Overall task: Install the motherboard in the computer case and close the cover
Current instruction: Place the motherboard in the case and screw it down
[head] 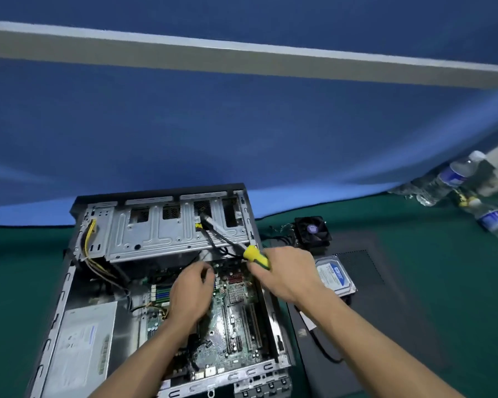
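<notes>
An open computer case (pixel 69 282) lies flat on the green table. The green motherboard (pixel 236 320) sits inside it on the right side. My left hand (pixel 191 294) reaches into the case over the board's far end, fingers curled down near the drive cage; whether it holds anything is hidden. My right hand (pixel 288 275) grips a screwdriver with a yellow and black handle (pixel 256 255), whose shaft points up and left over the drive cage (pixel 161 228). The black side cover (pixel 385 311) lies flat to the right of the case.
A silver power supply (pixel 81 349) fills the case's near left. A hard drive (pixel 335 275) and a black cooler fan (pixel 312 229) rest on the cover. Plastic water bottles (pixel 449 179) lie at the far right. A blue partition stands behind the table.
</notes>
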